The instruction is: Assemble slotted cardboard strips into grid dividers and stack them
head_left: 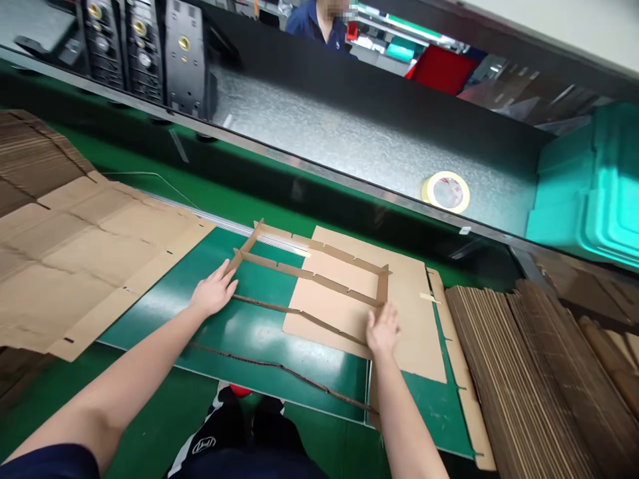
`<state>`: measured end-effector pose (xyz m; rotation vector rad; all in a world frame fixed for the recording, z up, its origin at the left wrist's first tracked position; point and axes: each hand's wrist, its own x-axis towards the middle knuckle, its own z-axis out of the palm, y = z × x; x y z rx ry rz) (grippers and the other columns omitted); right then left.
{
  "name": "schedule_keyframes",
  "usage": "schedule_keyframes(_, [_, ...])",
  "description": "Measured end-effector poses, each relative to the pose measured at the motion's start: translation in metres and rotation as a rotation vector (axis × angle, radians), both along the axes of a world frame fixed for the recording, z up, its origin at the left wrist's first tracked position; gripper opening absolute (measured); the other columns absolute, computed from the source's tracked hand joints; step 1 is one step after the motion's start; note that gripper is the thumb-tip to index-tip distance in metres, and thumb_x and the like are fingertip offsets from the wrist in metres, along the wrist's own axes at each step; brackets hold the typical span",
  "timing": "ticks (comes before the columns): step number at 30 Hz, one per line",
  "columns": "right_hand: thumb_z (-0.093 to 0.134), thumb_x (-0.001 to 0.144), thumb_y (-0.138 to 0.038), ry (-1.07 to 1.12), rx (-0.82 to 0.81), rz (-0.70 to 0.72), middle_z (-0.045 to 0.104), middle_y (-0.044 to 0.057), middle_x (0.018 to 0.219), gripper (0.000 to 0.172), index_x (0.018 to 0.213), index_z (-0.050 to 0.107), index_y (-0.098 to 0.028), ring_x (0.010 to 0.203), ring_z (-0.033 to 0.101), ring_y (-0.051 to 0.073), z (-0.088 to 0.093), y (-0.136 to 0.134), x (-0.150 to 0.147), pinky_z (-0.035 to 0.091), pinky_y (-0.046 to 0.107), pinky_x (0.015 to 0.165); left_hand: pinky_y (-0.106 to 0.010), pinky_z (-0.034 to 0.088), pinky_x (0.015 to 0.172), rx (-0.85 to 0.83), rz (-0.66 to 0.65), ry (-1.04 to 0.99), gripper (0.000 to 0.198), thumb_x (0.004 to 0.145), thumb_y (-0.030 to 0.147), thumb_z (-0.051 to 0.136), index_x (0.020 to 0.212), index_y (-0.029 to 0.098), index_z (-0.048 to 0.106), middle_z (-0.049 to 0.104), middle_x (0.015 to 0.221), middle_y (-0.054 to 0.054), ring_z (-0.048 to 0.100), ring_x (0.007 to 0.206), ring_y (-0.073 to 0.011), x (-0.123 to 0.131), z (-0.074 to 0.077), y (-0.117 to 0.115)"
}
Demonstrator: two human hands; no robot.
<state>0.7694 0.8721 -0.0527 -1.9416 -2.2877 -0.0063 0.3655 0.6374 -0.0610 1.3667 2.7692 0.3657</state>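
Observation:
A lattice of slotted cardboard divider strips stands on edge on the green work surface, partly over a flat cardboard sheet. My left hand pinches the left end of the strips near the left cross strip. My right hand grips the right end, by the short cross strip at the right. Two more thin strips run on edge across the green surface nearer to me.
Large flat cardboard blanks lie at the left. Stacks of corrugated strips fill the right. A tape roll rests on the grey conveyor behind. Teal bins stand far right; black parts far left; another person beyond.

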Motion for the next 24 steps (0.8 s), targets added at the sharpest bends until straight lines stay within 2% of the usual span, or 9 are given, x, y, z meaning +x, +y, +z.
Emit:
schedule_keyframes(3, [0.019, 0.091, -0.051, -0.042, -0.138, 0.066, 0.007, 0.012, 0.156, 0.072, 0.149, 0.01, -0.008, 0.141, 0.013, 0.024, -0.002, 0.007, -0.003, 0.028, 0.046, 0.106, -0.047, 0.041, 0.098, -0.106, -0.021, -0.061, 0.055, 0.092, 0.045, 0.022, 0.132, 0.02, 0.05, 0.017, 0.155, -0.005, 0.032, 0.135, -0.0268, 0.001, -0.003, -0.003])
schedule_keyframes(5, [0.017, 0.091, -0.053, -0.025, -0.173, 0.064, 0.008, 0.011, 0.156, 0.073, 0.149, 0.011, -0.009, 0.141, 0.012, 0.024, 0.003, 0.008, 0.0, 0.028, 0.046, 0.105, -0.05, 0.037, 0.102, -0.097, -0.01, -0.042, 0.056, 0.092, 0.046, 0.022, 0.132, 0.019, 0.05, 0.019, 0.154, -0.007, 0.03, 0.136, -0.0277, 0.004, -0.003, -0.006])
schedule_keyframes(7, [0.012, 0.091, -0.054, 0.011, -0.148, 0.064, 0.007, 0.011, 0.156, 0.072, 0.149, 0.011, -0.011, 0.142, 0.009, 0.024, 0.009, 0.003, 0.008, 0.026, 0.048, 0.106, -0.054, 0.028, 0.107, -0.029, 0.007, 0.018, 0.056, 0.092, 0.045, 0.023, 0.134, 0.018, 0.048, 0.02, 0.154, -0.009, 0.024, 0.139, -0.0278, 0.009, -0.003, -0.012])
schedule_keyframes(9, [0.008, 0.091, -0.054, 0.034, -0.049, 0.075, 0.004, 0.011, 0.156, 0.072, 0.149, 0.008, -0.011, 0.143, 0.003, 0.023, 0.013, -0.007, 0.017, 0.023, 0.049, 0.107, -0.055, 0.019, 0.11, 0.062, 0.012, 0.085, 0.056, 0.093, 0.045, 0.023, 0.138, 0.017, 0.042, 0.02, 0.154, -0.01, 0.018, 0.141, -0.0272, 0.012, -0.005, -0.022])
schedule_keyframes(12, [0.007, 0.092, -0.052, -0.012, 0.004, 0.135, 0.007, 0.01, 0.156, 0.07, 0.15, 0.008, -0.013, 0.143, -0.001, 0.022, 0.006, -0.026, 0.027, 0.02, 0.049, 0.108, -0.053, 0.014, 0.112, 0.089, -0.077, 0.107, 0.059, 0.093, 0.045, 0.024, 0.144, 0.016, 0.032, 0.023, 0.153, -0.01, 0.015, 0.142, -0.0258, 0.012, -0.012, -0.033])
schedule_keyframes(16, [0.008, 0.09, -0.052, -0.066, -0.102, 0.176, 0.018, 0.012, 0.154, 0.072, 0.147, 0.022, -0.011, 0.142, 0.009, 0.024, -0.012, -0.039, 0.037, 0.019, 0.05, 0.109, -0.054, 0.016, 0.111, 0.035, -0.088, 0.078, 0.059, 0.092, 0.046, 0.027, 0.144, 0.017, 0.032, 0.025, 0.152, -0.009, 0.017, 0.142, -0.0263, 0.017, -0.018, -0.036])
schedule_keyframes(20, [0.008, 0.087, -0.056, 0.05, -0.015, 0.194, 0.028, 0.015, 0.15, 0.076, 0.146, 0.027, -0.011, 0.14, 0.019, 0.027, -0.02, -0.036, 0.048, 0.022, 0.052, 0.108, -0.051, 0.022, 0.111, 0.083, -0.06, 0.05, 0.056, 0.093, 0.047, 0.03, 0.141, 0.019, 0.037, 0.029, 0.151, -0.009, 0.021, 0.14, -0.0243, 0.021, -0.006, -0.038])
schedule_keyframes(22, [0.014, 0.087, -0.058, 0.121, 0.047, 0.181, 0.031, 0.016, 0.149, 0.074, 0.147, 0.024, -0.017, 0.139, 0.023, 0.03, -0.02, -0.033, 0.053, 0.026, 0.057, 0.105, -0.047, 0.023, 0.111, 0.141, -0.019, 0.068, 0.054, 0.094, 0.046, 0.029, 0.14, 0.02, 0.038, 0.03, 0.151, -0.008, 0.021, 0.14, -0.022, 0.008, 0.0, -0.05])
schedule_keyframes(24, [0.02, 0.086, -0.057, 0.199, 0.129, 0.168, 0.027, 0.013, 0.151, 0.069, 0.149, 0.018, -0.027, 0.138, 0.024, 0.034, -0.019, -0.035, 0.057, 0.027, 0.062, 0.101, -0.044, 0.025, 0.11, 0.17, 0.122, 0.093, 0.05, 0.094, 0.044, 0.03, 0.137, 0.02, 0.041, 0.032, 0.15, -0.008, 0.022, 0.14, -0.0217, -0.014, 0.002, -0.073])
